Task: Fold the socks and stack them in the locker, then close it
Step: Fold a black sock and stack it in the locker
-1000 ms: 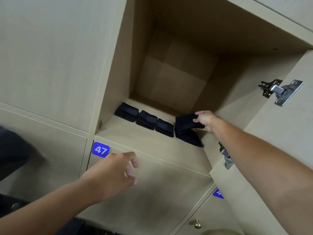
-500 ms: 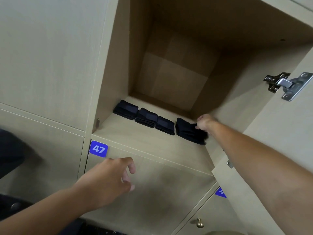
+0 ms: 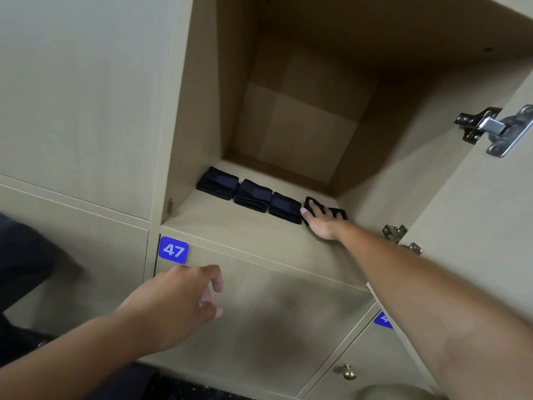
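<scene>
Pressing the last sock flat on the locker shelf

We are flattening the sock (image 3: 337,212) at three o'clock of the row with our right hand (image 3: 321,223), fingers straight — soft, light cloth, best pinched by its folded edge.

locker (image 3: 248,235): matt wood-grain | socks (image 3: 253,194): black cloth | hinge (image 3: 496,128): shiny metal

Four sock bundles (image 3: 271,202) side by side in locker (image 3: 251,229)

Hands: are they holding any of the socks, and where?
Neither grips anything. The right hand lies flat on top of the rightmost folded black sock, fingers straight. The left hand hangs loosely curled, away from the socks.
</scene>
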### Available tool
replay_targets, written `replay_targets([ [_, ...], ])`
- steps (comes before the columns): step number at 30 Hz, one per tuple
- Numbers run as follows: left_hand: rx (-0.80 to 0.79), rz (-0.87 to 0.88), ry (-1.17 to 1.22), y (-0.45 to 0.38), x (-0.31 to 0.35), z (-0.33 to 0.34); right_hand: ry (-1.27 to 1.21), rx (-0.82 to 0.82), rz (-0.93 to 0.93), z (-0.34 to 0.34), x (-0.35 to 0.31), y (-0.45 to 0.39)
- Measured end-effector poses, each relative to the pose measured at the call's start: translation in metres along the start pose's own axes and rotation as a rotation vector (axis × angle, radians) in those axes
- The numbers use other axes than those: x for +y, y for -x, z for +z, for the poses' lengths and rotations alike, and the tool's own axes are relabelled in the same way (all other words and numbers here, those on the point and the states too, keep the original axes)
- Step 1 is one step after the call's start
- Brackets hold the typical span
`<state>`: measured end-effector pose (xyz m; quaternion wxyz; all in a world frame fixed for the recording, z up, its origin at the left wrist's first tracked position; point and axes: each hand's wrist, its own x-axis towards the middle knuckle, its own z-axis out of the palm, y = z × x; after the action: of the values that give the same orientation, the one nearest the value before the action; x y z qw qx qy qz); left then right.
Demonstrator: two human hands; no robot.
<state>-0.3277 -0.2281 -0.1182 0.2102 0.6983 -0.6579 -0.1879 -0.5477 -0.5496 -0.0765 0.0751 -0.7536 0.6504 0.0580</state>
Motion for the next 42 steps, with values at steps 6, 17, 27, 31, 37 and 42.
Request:
replay_targets([
  [6, 0.020, -0.021, -0.048, 0.008, -0.012, -0.009, -0.047, 0.082, 0.004, -0.003, -0.007, 0.013],
  [17, 0.123, -0.108, -0.113, 0.042, -0.031, -0.048, -0.257, 0.530, -0.263, 0.006, -0.045, 0.077],
  [27, 0.248, -0.158, -0.104, 0.075, -0.043, -0.087, -0.349, 0.368, -0.539, 0.024, -0.111, 0.173],
  [31, 0.280, -0.227, -0.098, 0.087, -0.055, -0.101, -0.408, 0.360, -0.659, 0.028, -0.130, 0.193],
  [37, 0.364, -0.344, -0.114, 0.109, -0.086, -0.123, -0.420, 0.266, -0.769, 0.039, -0.161, 0.204],
  [42, 0.496, -0.456, -0.170, 0.134, -0.119, -0.141, -0.385, 0.197, -0.873, 0.048, -0.197, 0.209],
])
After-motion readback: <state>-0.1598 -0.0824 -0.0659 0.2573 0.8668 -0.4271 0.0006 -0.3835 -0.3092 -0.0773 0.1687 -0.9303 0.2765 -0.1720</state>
